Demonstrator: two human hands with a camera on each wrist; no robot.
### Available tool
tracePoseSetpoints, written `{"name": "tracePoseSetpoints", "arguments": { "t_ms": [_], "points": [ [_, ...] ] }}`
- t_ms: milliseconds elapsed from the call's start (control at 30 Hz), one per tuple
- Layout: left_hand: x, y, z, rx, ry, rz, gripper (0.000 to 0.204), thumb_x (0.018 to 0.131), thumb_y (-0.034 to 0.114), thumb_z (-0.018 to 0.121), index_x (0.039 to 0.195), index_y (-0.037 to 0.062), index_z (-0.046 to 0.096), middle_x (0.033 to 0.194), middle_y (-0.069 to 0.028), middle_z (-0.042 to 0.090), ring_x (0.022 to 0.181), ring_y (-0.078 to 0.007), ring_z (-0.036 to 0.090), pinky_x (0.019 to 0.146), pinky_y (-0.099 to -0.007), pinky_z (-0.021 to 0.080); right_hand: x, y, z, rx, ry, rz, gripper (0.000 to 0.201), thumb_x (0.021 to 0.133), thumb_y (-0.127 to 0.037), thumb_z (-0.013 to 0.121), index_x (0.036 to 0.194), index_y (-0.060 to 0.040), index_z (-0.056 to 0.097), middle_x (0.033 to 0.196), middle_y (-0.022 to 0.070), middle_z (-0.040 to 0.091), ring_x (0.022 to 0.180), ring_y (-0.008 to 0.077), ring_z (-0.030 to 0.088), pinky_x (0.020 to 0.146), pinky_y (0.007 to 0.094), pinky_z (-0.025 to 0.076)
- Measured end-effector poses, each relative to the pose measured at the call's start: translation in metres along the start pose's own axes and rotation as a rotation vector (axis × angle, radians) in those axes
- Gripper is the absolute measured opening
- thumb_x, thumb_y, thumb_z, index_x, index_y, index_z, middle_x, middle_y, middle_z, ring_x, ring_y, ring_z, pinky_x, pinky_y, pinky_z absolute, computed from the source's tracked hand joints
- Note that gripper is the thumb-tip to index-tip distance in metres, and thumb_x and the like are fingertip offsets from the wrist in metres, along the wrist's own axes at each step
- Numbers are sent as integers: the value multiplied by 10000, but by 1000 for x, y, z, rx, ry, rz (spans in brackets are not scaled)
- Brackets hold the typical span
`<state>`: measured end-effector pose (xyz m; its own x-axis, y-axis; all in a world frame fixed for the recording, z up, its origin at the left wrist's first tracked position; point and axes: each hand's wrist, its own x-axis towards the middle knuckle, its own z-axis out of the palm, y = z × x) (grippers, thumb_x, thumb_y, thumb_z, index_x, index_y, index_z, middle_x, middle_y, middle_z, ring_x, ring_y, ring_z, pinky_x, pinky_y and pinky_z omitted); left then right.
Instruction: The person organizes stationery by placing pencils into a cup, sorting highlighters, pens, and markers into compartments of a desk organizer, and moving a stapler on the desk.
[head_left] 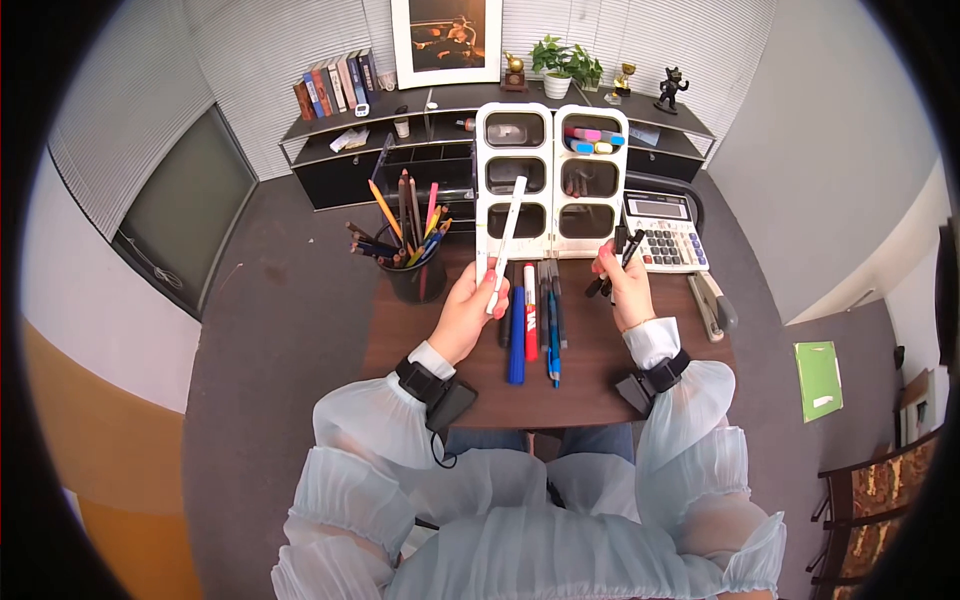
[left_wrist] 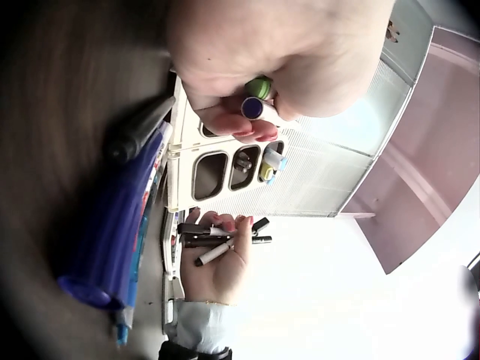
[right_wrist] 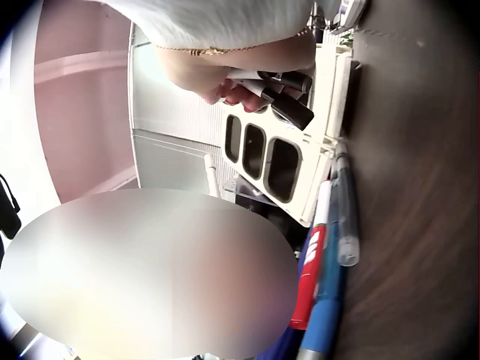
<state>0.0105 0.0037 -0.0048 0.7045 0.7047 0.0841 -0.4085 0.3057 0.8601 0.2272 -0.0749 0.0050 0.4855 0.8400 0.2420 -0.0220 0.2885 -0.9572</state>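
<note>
My left hand [head_left: 492, 290] grips a long white pen [head_left: 508, 232] that points up across the white desk organizer [head_left: 552, 242]. In the left wrist view two pen ends, one green [left_wrist: 259, 88] and one purple [left_wrist: 252, 108], sit pinched in its fingers [left_wrist: 247, 127]. To the right, my right hand [head_left: 612, 270] holds a bundle of black pens [head_left: 628, 250], also seen in the right wrist view as black pens [right_wrist: 289, 109] in front of the organizer [right_wrist: 319, 191]. Between the hands, a blue marker [head_left: 517, 335], a red marker [head_left: 531, 312] and other pens lie in a row on the brown table [head_left: 590, 380].
A black cup of pencils [head_left: 412, 268] stands at the table's left. A calculator [head_left: 665, 235] and a stapler [head_left: 712, 305] sit at the right. The organizer's top right compartment holds coloured markers [head_left: 594, 140]. A shelf with books [head_left: 335, 85] runs behind the table.
</note>
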Motion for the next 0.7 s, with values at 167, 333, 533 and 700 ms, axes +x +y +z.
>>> {"name": "tracePoseSetpoints", "arguments": {
  "t_ms": [167, 333, 533, 700],
  "points": [
    [0, 0, 0, 9, 31, 5, 232, 936, 188, 390, 1133, 67, 393, 800, -15, 444, 629, -80, 404, 581, -202, 356, -3, 0, -3, -16, 5, 37, 180, 807, -134, 615, 948, -71, 521, 750, -36, 497, 674, 53, 449, 594, 209, 359],
    [0, -1, -1, 14, 31, -4, 242, 934, 197, 401, 1128, 54, 405, 798, -18, 442, 632, -82, 405, 583, -201, 359, -1, 9, -5, -89, -33, 3, 183, 781, -126, 645, 934, -105, 548, 748, -51, 496, 645, 17, 418, 533, 186, 325],
    [1, -1, -2, 10, 31, -10, 259, 933, 201, 404, 1140, 45, 406, 794, -20, 443, 636, -83, 409, 586, -199, 359, 4, -6, -12, -708, -205, -336, 130, 762, -151, 647, 805, -40, 596, 783, 49, 544, 676, 128, 511, 608, 242, 404],
    [1, -1, -2, 14, 41, -9, 262, 932, 197, 406, 1143, 42, 405, 795, -20, 445, 636, -83, 408, 587, -199, 361, 2, -44, -12, -819, -318, -144, 139, 722, -147, 673, 784, -33, 624, 783, 81, 538, 688, 190, 536, 647, 283, 436]
  ]
}}
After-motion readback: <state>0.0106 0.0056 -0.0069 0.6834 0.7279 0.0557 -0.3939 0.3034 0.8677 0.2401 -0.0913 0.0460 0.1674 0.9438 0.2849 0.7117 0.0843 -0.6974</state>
